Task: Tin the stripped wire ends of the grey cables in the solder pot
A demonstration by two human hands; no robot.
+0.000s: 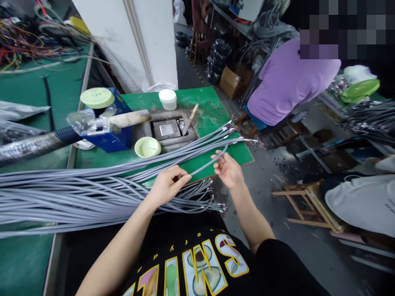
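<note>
My left hand [169, 183] pinches a grey cable [203, 166] between thumb and fingers. Farther along the same cable, my right hand [228, 169] has its curled fingers around it near the end. Many more grey cables [77, 197] lie in a thick bundle from the left, under and beside my left hand. Another group of cables [185, 151] stretches over the green table, with stripped thin wire ends [231, 130] at the right. Behind them is a grey block [156, 142] with a shiny square metal surface [167, 130], apparently a solder pot. A wooden-handled scraper [191, 117] rests on it.
A pale green dish [147, 147] and a white tub [168, 99] stand by the pot. A foil-wrapped hose [37, 144] reaches a blue box [119, 131] with a lid on top. Co-workers sit at right, one in a purple shirt [290, 82], near a wooden stool [308, 205].
</note>
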